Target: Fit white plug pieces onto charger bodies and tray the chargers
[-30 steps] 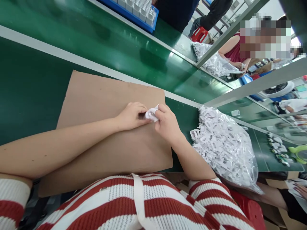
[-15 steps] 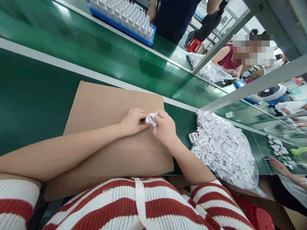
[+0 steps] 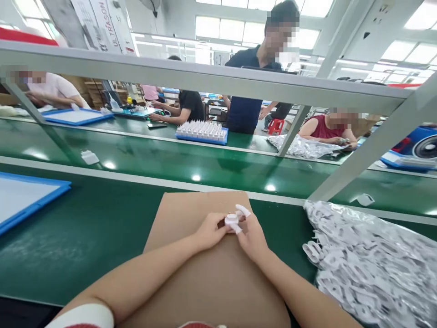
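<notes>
I have a small white plastic piece, rounded at its lower edge [image 3: 231, 220], between my two hands, held just above a sheet of plain brown cardboard [image 3: 201, 202]. My left hand [image 3: 209, 231] pinches it from the left, thumb and fingertips closed on its side. My right hand [image 3: 255, 237], with white coverings on forefinger and thumb, comes in from the right: the thumb lies against the piece while the forefinger reaches out over its far edge, and I cannot tell whether those two are gripping. So this one is in hand and not set down, but how much has been done to it I cannot tell, as my fingers hide part of it. The cardboard lies on a green work surface [image 3: 102, 218]. Near right, a clear plastic bag holds a heap of loose white plastic parts [image 3: 368, 269], a large number of them not picked up. At the left edge sits a blue-rimmed tray with a white inside [image 3: 63, 185]. Beyond, one white part lies far left [image 3: 89, 157] and another far right [image 3: 365, 199]. Farther off, a blue tray [image 3: 218, 141] carries close rows of white upright pieces [image 3: 200, 129], a person in dark blue [image 3: 245, 111] standing behind it.
</notes>
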Tool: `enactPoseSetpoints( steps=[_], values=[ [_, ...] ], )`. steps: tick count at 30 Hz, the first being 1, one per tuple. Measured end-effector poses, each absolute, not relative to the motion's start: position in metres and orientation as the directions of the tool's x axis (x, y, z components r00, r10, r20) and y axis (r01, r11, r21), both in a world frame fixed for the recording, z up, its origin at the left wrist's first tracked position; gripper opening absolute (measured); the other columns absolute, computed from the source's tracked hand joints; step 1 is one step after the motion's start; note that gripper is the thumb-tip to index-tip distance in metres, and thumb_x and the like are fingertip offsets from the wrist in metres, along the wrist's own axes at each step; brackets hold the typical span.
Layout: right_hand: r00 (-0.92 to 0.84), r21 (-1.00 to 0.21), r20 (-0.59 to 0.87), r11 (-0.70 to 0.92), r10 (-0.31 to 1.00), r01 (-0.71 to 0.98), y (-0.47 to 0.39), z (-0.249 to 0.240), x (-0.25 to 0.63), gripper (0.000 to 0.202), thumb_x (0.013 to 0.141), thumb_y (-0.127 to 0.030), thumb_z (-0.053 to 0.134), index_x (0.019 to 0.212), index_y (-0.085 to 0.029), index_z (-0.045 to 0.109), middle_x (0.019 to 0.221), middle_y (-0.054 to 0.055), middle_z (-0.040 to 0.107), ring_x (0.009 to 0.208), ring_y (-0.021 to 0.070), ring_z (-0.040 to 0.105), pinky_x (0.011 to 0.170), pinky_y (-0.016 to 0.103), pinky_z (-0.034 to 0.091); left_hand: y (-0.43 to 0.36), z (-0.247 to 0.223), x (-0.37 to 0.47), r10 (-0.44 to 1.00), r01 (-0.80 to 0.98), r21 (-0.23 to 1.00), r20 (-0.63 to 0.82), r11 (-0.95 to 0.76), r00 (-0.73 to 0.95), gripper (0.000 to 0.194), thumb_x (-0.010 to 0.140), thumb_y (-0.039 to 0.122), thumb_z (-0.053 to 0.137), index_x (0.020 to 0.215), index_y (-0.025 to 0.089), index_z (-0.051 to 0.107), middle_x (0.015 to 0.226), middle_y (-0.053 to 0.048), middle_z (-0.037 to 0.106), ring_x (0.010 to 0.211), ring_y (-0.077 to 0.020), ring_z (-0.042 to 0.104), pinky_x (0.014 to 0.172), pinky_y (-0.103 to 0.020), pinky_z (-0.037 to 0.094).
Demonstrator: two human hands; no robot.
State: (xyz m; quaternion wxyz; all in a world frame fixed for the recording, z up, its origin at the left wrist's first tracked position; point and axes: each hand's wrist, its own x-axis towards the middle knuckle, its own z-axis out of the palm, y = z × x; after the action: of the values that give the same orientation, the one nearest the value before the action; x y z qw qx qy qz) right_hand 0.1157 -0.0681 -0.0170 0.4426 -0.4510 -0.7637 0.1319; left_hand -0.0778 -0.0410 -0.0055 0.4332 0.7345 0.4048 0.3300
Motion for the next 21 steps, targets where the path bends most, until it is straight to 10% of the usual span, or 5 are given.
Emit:
enactPoseSetpoints(
  steps=[7,21],
  values=[
    [-0.412,-0.624,0.456,0.614,0.789,0.484,-0.071,-0.015,0.115,0.073,0.089,-0.019,0.065,0.155,-0.039,0.042,0.135,0.011,0.06,0.109,0.0306,0.068,0.085,0.047,0.064,-0.021,-0.003,-0.105,0.795,0.091,0.994,-0.099,0.055,0.599,0.047,0.084,0.056,0.078,0.105,0.014,0.072,0.1,-0.008,0.072,0.091,-0.023,0.066,0.085,-0.034,0.05],
    [-0.162,-0.871,0.431,0.456,0.888,0.182,-0.057,-0.017,0.113,0.052,0.089,-0.031,0.072,0.14,-0.033,0.061,0.13,0.009,0.07,0.117,0.0305,0.069,0.103,0.051,0.058,-0.038,0.01,-0.1,0.862,0.097,0.974,0.131,-0.203,0.489,0.049,0.091,0.042,0.075,0.138,0.036,0.063,0.143,-0.008,0.058,0.13,-0.0281,0.058,0.118,-0.048,0.044]
  ],
)
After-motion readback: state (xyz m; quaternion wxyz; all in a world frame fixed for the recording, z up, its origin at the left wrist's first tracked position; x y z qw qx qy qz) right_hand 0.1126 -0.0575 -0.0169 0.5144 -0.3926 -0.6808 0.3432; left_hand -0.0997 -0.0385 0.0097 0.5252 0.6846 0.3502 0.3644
